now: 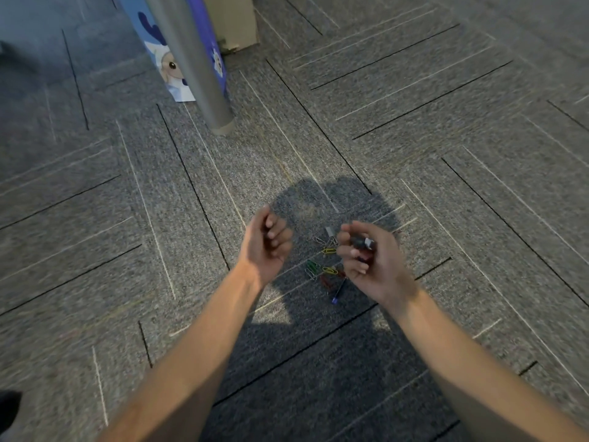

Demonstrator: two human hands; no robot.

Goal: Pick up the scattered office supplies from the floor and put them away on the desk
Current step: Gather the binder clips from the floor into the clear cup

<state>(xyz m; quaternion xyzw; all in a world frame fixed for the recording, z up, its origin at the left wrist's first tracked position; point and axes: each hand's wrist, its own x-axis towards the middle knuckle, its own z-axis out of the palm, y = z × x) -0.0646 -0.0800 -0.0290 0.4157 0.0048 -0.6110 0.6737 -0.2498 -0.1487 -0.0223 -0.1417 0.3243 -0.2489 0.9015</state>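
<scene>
**Gathering clips off the carpet**

Head view: my right hand grips small dark office bits, one with a white tip. My left hand is loosely curled, apparently holding nothing. Coloured wire paper clips and a blue-tipped pen lie on the grey carpet floor between my hands. I judge collection is midway; next, pinching clips calls for fingertip precision.

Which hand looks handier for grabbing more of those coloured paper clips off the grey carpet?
Probably the left hand: it looks empty, fingers loosely curled. The right hand sits right above the coloured wire paper clips but already grips a small dark clip-like item.
</scene>
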